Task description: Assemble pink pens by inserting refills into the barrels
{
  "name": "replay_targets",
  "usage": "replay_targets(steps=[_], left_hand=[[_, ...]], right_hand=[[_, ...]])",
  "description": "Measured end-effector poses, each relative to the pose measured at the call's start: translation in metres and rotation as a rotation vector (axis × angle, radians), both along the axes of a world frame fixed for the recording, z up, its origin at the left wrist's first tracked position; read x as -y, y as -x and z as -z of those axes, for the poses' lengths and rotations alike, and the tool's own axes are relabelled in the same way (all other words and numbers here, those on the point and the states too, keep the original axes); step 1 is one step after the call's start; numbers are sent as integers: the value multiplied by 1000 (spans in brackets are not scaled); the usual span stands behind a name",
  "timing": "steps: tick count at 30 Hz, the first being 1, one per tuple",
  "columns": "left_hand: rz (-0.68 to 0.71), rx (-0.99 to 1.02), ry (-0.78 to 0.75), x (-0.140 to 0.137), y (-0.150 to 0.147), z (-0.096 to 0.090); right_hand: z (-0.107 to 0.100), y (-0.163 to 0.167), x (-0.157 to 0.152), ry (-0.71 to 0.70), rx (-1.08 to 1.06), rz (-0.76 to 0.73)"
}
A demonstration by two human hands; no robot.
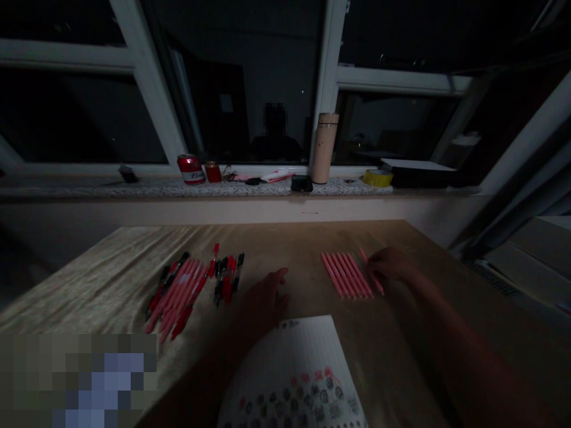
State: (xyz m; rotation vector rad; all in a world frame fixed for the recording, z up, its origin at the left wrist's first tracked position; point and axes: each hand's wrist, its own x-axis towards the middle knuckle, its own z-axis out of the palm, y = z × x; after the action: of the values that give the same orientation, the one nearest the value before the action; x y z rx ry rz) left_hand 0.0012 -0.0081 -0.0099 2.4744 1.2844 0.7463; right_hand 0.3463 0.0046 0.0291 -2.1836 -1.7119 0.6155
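My right hand (pixel 392 264) pinches a pink pen (pixel 378 284) just to the right of a neat row of several pink pens (pixel 345 274). The held pen lies slanted like the others, with a small gap between it and the row; my fingers hide its middle. Over the table, my left hand (pixel 267 297) is empty, its index finger and thumb apart. It is nearest the top of a lined paper sheet (pixel 307 351) bearing dark and red marks. Left of that hand lies a loose pile of pink pens (pixel 181 291), with black and red pens (pixel 228 276) around and beside it.
The wooden table (pixel 285 244) meets a wall below a speckled windowsill (pixel 250 189). On the sill stand a red can (pixel 191 169), a small red jar (pixel 213 172), a tan flask (pixel 325 148) and a yellow tape roll (pixel 377 178). Boxes (pixel 533 255) are at the right.
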Motion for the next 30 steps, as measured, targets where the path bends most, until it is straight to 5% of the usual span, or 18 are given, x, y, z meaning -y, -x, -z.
replay_targets(steps=[8, 30], left_hand=[[-5, -8, -16, 0, 0, 1], [47, -44, -52, 1, 1, -2]], right_hand=[[21, -1, -7, -3, 24, 14], [24, 0, -7, 63, -66, 25]])
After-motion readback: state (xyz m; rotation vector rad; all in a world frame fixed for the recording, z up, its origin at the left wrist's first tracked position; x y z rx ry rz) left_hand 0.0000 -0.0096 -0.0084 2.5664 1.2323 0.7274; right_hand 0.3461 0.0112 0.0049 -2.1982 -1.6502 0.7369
